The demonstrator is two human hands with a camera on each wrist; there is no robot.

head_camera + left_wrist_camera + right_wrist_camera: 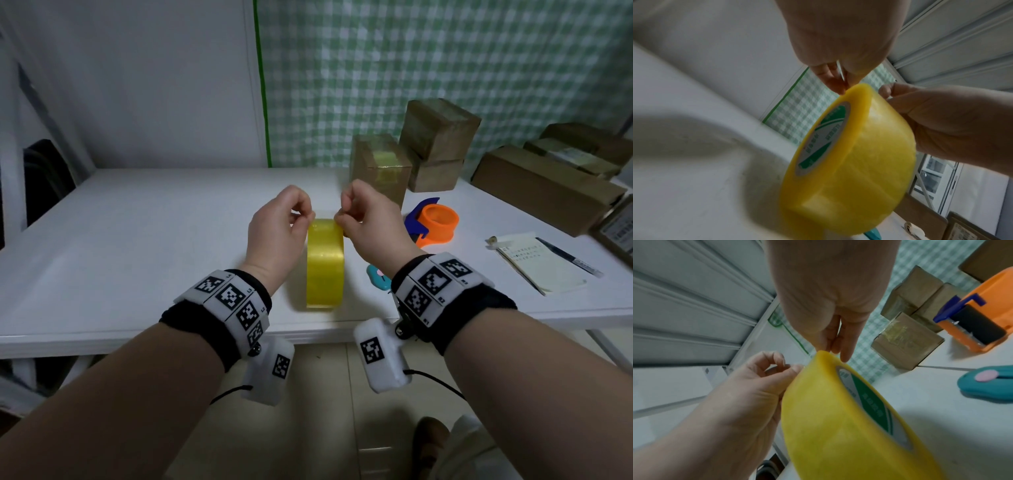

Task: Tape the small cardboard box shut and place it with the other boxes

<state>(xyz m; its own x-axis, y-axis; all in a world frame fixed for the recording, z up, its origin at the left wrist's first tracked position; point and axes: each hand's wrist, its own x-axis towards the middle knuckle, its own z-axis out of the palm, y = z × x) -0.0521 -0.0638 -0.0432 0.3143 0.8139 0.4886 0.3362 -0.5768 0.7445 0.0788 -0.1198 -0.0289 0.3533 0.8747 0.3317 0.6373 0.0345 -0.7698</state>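
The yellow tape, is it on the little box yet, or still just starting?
Just starting. Both hands, left and right, pinch the top of the yellow tape roll standing on the table. The small box already shows some tape, beside the other boxes.

We see a yellow roll of packing tape (325, 263) standing on edge on the white table (137, 240); left hand (279, 224) and right hand (368, 219) pinch at its top; behind, a taped brown cardboard box (380, 169); an orange-and-blue tape dispenser (433, 221) right.
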